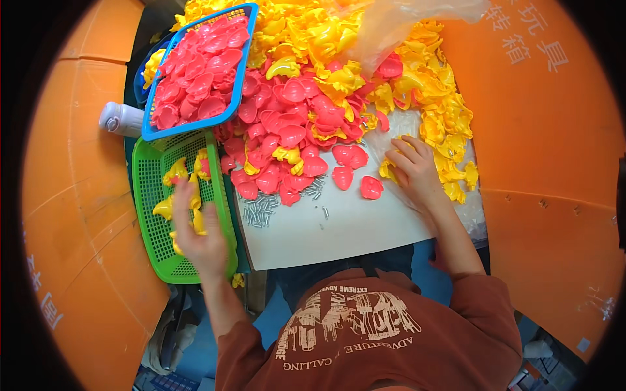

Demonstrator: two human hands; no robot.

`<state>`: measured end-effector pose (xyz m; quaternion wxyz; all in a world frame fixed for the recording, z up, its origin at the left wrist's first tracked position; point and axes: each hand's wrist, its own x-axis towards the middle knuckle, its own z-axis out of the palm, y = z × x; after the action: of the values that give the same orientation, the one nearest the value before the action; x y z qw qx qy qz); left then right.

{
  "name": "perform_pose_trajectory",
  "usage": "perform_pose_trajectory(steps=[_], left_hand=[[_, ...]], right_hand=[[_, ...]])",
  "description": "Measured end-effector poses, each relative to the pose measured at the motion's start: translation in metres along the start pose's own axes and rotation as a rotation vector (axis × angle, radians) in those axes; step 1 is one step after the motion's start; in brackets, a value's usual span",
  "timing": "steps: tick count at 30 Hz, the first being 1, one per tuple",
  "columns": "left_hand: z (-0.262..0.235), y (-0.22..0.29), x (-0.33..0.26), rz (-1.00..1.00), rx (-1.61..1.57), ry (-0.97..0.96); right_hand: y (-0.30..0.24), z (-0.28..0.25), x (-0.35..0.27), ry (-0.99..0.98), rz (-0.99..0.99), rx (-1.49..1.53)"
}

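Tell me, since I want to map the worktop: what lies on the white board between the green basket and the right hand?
In the head view, a heap of small metal screws lies beside the green basket; then bare white board, with one loose red shell before the right hand.

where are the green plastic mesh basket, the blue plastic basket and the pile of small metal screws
green plastic mesh basket point(149, 195), head view, left wall
blue plastic basket point(242, 72), head view, right rim
pile of small metal screws point(259, 212), head view, pile's middle

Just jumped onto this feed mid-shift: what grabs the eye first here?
A big heap of pink and yellow plastic shells covers the far half of the white table. At the left, a blue basket brims with pink shells above a green basket, where the left hand hovers; the right hand touches yellow pieces.
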<state>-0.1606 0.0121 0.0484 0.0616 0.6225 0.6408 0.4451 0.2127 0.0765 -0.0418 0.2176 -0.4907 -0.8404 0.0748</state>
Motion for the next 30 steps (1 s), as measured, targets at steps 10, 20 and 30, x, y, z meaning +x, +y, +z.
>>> perform_pose_trajectory(steps=[10, 20, 30], left_hand=[[0.107, 0.046, -0.051, -0.301, -0.680, -0.392], [0.147, 0.068, -0.038, -0.764, -1.328, -0.442], [0.126, 0.052, -0.039, -0.799, -0.892, -0.354]], right_hand=[[-0.023, -0.017, 0.045, 0.073, -0.093, -0.055], [-0.075, -0.024, 0.061, -0.036, 0.034, 0.623], [-0.050, -0.030, 0.020, -0.075, 0.369, -0.011]])
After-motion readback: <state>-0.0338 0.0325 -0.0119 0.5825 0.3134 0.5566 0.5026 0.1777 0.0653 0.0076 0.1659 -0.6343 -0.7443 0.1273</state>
